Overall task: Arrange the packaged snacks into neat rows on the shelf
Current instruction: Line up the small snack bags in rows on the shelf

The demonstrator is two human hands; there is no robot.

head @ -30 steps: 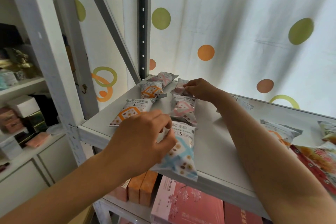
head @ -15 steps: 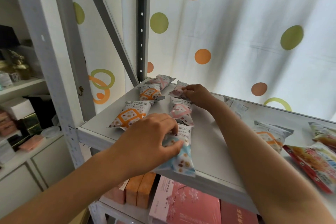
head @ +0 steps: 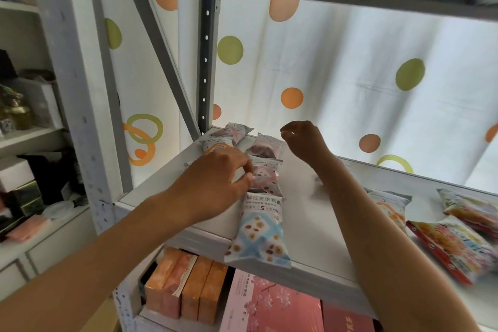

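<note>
The left hand (head: 215,183) pinched the pink packet (head: 265,178) at the shelf's (head: 310,224) ten o'clock; the right hand (head: 304,140) hovered loosely curled, empty. Squaring it behind the blue packet (head: 260,232) would suit

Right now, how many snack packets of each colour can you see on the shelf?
Pink packets: 3
Orange packets: 2
Blue packet: 1
Big multicoloured bags: 2
Total: 8. The left hand may hide another.
</note>
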